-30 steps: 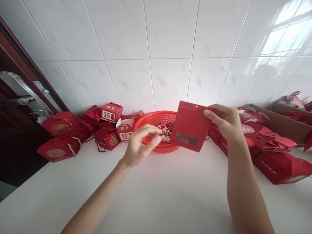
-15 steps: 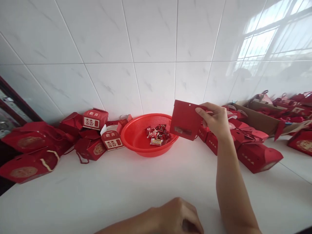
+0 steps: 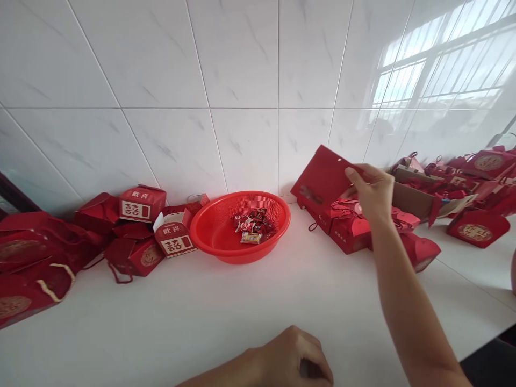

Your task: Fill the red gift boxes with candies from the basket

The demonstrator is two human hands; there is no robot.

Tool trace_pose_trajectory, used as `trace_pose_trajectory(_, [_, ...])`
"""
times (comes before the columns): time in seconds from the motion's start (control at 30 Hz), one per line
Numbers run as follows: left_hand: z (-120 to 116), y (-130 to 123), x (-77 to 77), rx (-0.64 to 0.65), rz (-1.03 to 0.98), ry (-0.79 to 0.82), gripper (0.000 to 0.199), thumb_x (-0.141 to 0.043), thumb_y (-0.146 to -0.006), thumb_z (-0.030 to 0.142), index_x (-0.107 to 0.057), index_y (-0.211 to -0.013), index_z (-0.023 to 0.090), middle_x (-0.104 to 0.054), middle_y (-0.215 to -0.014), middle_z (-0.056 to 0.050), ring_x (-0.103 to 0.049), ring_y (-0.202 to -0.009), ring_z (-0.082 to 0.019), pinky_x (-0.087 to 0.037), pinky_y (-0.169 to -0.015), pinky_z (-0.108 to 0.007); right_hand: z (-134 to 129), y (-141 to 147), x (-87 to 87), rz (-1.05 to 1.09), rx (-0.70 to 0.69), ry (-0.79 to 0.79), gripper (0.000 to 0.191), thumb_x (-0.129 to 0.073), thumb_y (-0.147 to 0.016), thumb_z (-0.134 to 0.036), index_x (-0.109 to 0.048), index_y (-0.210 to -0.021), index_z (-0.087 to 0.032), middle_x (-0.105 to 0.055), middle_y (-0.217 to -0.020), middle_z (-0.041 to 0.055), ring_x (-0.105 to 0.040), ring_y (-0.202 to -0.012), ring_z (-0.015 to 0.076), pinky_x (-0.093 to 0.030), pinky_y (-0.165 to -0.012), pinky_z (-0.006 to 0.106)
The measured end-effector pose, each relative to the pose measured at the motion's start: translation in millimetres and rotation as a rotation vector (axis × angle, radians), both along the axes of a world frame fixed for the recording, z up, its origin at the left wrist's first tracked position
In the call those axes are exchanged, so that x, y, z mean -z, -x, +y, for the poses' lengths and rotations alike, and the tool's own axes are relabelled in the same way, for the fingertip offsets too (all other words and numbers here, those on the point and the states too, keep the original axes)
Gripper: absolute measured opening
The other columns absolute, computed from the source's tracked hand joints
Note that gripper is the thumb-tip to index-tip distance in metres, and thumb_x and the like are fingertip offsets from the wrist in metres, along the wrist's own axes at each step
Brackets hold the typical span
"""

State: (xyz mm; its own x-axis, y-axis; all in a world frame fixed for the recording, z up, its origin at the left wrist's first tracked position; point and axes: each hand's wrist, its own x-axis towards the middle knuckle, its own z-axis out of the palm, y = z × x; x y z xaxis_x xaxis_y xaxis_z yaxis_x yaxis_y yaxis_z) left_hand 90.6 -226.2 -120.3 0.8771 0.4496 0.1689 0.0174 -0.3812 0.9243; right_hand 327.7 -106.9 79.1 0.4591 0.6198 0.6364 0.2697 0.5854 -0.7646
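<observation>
My right hand [image 3: 373, 188] pinches the upper right corner of a flat red card box [image 3: 322, 177], which hangs tilted over the back of the table, right of the red basket. Beneath that hand stand several red boxes [image 3: 349, 234]. Near the front edge of the view my left hand [image 3: 296, 357] rests curled on the white table [image 3: 226, 301]; its fingertips are partly out of frame, and what they hold, if anything, is hidden. The red plastic basket [image 3: 209, 226] holds wrapped candies [image 3: 252, 226].
Left of the basket is an opened red and white box [image 3: 175, 239], beside more red boxes [image 3: 139, 252]. A brown carton [image 3: 411, 199] with red boxes stands at the right. A white tiled wall [image 3: 245, 145] closes off the back.
The view has turned a little to the right. My right hand has moved right with the flat red box, which is now more tilted. My left hand has barely moved.
</observation>
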Motion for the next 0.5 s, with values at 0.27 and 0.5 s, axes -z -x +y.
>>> trace_pose_trajectory(0.27, [1, 0, 0.5, 0.002, 0.061, -0.039, 0.014, -0.07, -0.078, 0.023, -0.079, -0.085, 0.017, -0.07, -0.076, -0.005, -0.063, -0.07, -0.014, -0.053, -0.069, -0.023, -18, -95, -29.8, -0.042, 0.608, -0.021, 0.006, -0.069, -0.081, -0.01, -0.071, -0.078, -0.015, -0.058, -0.056, -0.0007, -0.057, -0.038, 0.0142, -0.038, -0.04, 0.028])
trace_pose_trajectory(0.5, [-2, -1, -0.5, -0.036, 0.048, -0.056, 0.014, -0.069, -0.075, 0.019, -0.08, -0.084, 0.018, -0.071, -0.075, -0.004, -0.064, -0.069, -0.014, -0.053, -0.067, -0.022, -13, -177, -11.1, -0.17, 0.862, 0.295, 0.029, -0.07, -0.079, -0.004, -0.058, -0.06, -0.022, -0.052, -0.05, 0.0003, -0.051, -0.049, 0.0143, -0.039, -0.064, 0.036])
